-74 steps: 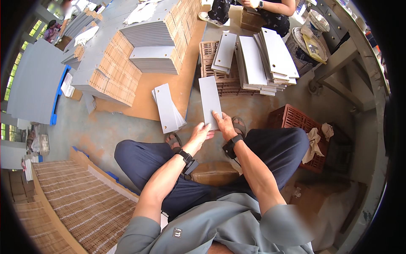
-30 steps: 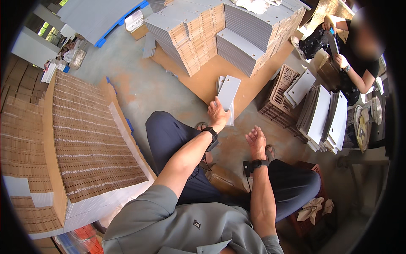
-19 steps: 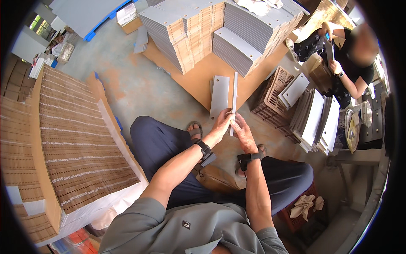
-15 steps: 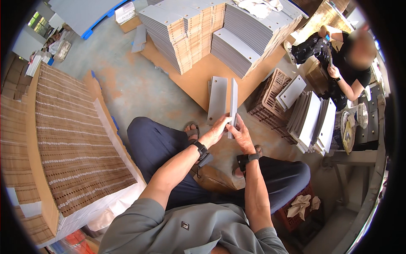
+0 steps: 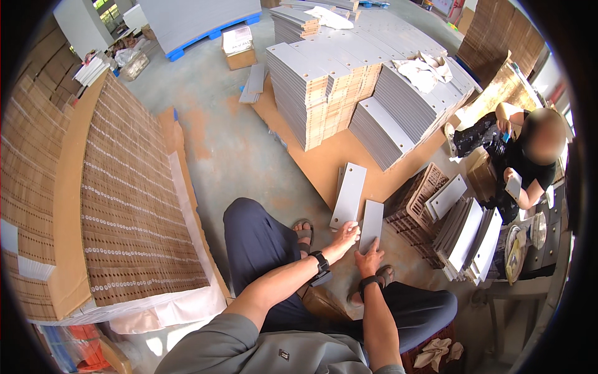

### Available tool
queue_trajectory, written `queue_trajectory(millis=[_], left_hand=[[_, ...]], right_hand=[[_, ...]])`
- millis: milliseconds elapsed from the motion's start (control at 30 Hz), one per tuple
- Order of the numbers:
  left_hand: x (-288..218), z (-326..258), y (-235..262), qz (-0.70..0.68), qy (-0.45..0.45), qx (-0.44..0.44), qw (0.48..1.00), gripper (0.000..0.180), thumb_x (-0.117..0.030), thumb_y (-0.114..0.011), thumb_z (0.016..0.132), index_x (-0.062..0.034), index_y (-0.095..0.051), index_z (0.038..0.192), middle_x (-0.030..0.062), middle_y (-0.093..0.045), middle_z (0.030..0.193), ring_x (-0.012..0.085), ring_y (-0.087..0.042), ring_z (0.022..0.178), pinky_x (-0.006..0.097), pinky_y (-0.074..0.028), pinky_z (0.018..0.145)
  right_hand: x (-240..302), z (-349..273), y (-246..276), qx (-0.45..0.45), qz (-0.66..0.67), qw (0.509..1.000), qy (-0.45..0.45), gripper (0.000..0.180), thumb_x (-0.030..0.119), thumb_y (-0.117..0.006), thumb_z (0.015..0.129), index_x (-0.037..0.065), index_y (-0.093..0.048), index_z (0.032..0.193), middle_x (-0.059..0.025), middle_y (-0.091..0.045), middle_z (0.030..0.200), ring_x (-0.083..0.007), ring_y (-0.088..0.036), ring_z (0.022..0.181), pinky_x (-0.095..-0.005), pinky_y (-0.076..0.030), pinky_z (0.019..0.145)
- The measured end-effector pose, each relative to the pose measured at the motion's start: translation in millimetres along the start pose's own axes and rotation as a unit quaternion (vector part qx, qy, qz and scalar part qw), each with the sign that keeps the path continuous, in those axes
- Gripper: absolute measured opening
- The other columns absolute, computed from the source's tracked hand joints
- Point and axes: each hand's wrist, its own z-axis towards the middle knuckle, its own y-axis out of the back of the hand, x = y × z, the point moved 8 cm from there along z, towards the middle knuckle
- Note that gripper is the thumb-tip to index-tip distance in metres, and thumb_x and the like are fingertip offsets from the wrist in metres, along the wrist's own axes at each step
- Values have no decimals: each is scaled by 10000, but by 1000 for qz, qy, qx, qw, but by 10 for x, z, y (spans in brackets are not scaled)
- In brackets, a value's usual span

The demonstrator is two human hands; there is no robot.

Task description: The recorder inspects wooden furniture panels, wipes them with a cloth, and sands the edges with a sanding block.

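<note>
My right hand [image 5: 370, 258] grips the lower end of a narrow grey panel [image 5: 372, 223], which now shows its flat face. Just left of it, my left hand [image 5: 346, 235] is off the held panel, its fingers curled together. A small white bit shows at those fingertips, too small to name. Beyond the left hand, another grey panel [image 5: 349, 196] with a round hole near each end lies on a short pile, close to the fingers. Whether they touch it is hard to tell.
Tall stacks of grey panels [image 5: 298, 96] stand ahead on a brown board [image 5: 293, 140], with white cloth [image 5: 423, 70] on top. At right are a brown plastic crate [image 5: 420, 190], leaning panels [image 5: 458, 234] and a seated co-worker [image 5: 526, 153] holding a panel. Holed brown stacks [image 5: 137, 206] fill the left.
The held panel has turned from edge-on to face-up. My left hand has come off it, and my right hand keeps hold. The view has shifted, so the surroundings sit lower and further right.
</note>
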Motion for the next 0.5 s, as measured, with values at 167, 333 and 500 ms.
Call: queue_trajectory(millis=[167,333,500], left_hand=[[-90,-157,-206,82,-15,-21,996,457,-353,-632,979,-13,-533,1268,52,-600,964,129,-601,842,284,-504,702],[-120,-140,-602,125,16,63,990,540,-525,-552,986,-66,-598,1267,20,-597,967,130,-540,817,267,-455,603],[-425,0,-774,116,4,105,988,548,-439,-653,961,-86,-565,1370,0,-618,1017,71,-540,846,210,-427,562]], right_hand=[[-250,64,-117,47,241,969,-9,873,269,-738,790,50,-314,1521,-266,-517,1244,-393,-576,1090,-503,-498,939],[38,-11,168,194,784,586,-71,482,420,-520,962,74,-545,1297,-102,-657,1169,-256,-653,1040,-405,-539,892],[398,-24,746,216,851,476,-48,536,417,-589,952,29,-547,1319,-131,-633,1261,-305,-629,1130,-470,-520,986]])
